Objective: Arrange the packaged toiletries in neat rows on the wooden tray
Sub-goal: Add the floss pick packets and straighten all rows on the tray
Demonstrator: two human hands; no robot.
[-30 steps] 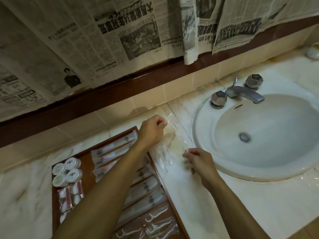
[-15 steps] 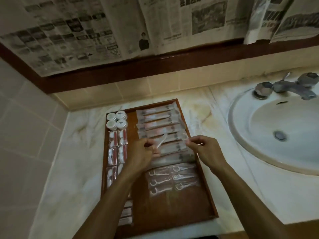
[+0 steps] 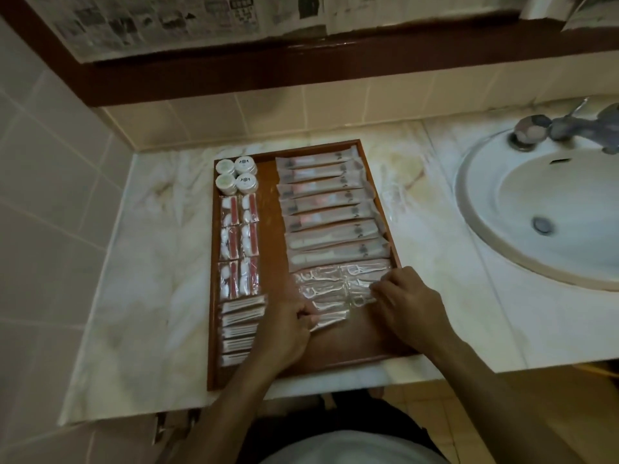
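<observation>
A wooden tray lies on the marble counter. Its right side holds a column of several long toothbrush packets, with clear floss-pick packets below them. On its left side are small round white jars, red-and-white packets and thin white sachets. My left hand pinches the near left end of the lowest floss-pick packet. My right hand pinches a floss-pick packet at the right end of the same rows, near the tray's right rim.
A white sink with a chrome tap sits to the right of the tray. Crumpled clear wrapping lies on the counter beside the tray's right rim. A tiled wall stands at left and behind, newspaper above.
The view swung from the sink to the tray. Both hands carried a clear packet from the counter beside the sink over the tray and lowered onto the floss-pick rows.
</observation>
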